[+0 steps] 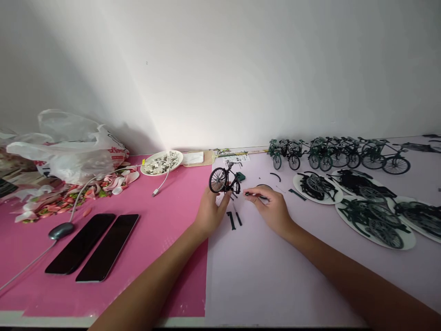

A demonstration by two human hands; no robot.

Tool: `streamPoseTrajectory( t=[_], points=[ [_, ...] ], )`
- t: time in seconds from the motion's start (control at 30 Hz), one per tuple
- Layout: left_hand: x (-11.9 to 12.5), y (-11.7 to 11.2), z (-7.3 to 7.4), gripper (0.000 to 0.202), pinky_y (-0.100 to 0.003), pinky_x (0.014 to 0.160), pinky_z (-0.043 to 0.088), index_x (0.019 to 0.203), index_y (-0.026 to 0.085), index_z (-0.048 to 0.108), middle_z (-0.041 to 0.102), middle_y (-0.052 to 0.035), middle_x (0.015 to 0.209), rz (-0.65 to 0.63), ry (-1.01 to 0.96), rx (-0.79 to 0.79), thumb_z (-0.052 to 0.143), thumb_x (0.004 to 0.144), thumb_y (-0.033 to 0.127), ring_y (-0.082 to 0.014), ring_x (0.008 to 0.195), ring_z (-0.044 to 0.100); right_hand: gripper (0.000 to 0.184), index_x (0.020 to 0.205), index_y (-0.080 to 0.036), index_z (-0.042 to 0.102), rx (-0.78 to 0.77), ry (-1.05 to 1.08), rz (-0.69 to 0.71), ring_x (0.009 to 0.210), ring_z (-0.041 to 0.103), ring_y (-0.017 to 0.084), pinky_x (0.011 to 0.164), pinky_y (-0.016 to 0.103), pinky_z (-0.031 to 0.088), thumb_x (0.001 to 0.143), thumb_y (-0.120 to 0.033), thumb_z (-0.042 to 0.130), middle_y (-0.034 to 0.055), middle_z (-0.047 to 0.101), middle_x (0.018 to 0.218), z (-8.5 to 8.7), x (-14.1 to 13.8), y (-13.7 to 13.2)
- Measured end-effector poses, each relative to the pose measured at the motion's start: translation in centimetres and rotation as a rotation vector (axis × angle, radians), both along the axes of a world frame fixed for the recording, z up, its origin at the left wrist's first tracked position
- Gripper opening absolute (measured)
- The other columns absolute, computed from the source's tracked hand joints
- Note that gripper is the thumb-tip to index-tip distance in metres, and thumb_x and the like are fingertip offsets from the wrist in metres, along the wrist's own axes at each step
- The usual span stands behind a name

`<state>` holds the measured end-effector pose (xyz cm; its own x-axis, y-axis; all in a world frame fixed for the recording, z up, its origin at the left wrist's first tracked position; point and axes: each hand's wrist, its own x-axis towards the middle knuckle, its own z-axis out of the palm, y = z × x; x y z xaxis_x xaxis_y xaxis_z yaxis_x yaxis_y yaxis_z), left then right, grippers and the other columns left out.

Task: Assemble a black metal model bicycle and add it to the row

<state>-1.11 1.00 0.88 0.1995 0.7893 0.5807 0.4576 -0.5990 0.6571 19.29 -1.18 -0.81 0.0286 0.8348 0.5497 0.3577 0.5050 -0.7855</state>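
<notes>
My left hand [211,210] grips a small black model bicycle [224,179] and holds it upright just above the table; only its front wheel and frame show. My right hand [270,207] rests on the pale table to its right, fingers pinched on a thin dark tool or part [254,195] that points toward the bicycle. Two short black strips [234,219] lie on the table between my hands. A thin curved black piece [275,175] lies farther back.
Several finished green and black model bicycles [339,156] stand in a row at the back right. White plates [317,188] piled with bicycle parts sit in front of them. On the pink mat [165,239] lie two dark phones [94,246], a mouse [61,230], a bowl [161,162] and a plastic bag [69,147].
</notes>
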Motion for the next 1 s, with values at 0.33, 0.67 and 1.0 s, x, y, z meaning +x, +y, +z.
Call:
streamPoseTrajectory(
  t=[0.33, 0.67, 1.0],
  points=[
    [0.6, -1.2, 0.3, 0.022, -0.042, 0.098, 0.053, 0.120, 0.022, 0.065, 0.070, -0.0119, 0.118, -0.131, 0.072, 0.062, 0.057, 0.102, 0.032, -0.0264, 0.112, 0.065, 0.021, 0.093, -0.025, 0.080, -0.044, 0.125, 0.058, 0.080, 0.064, 0.021, 0.068, 0.034, 0.054, 0.087, -0.045, 0.076, 0.0062, 0.073, 0.090, 0.5, -0.8, -0.6],
    [0.7, -1.3, 0.2, 0.018, -0.041, 0.096, 0.053, 0.116, 0.022, 0.065, 0.070, -0.0117, 0.116, -0.222, 0.106, 0.023, 0.054, 0.103, 0.029, -0.0258, 0.110, 0.064, 0.030, 0.091, -0.022, 0.075, -0.151, 0.208, 0.148, 0.089, 0.065, 0.022, 0.071, 0.032, 0.056, 0.088, -0.052, 0.074, 0.0071, 0.071, 0.093, 0.4, -0.9, -0.6],
    [0.8, -1.4, 0.0, 0.020, -0.035, 0.079, 0.056, 0.114, 0.021, 0.065, 0.068, -0.0095, 0.103, -0.234, 0.087, -0.036, 0.055, 0.103, 0.034, -0.0204, 0.086, 0.064, 0.032, 0.096, -0.021, 0.074, -0.204, 0.203, 0.174, 0.088, 0.063, 0.022, 0.068, 0.029, 0.056, 0.090, -0.053, 0.071, 0.0068, 0.068, 0.094, 0.4, -0.9, -0.7]
  ],
)
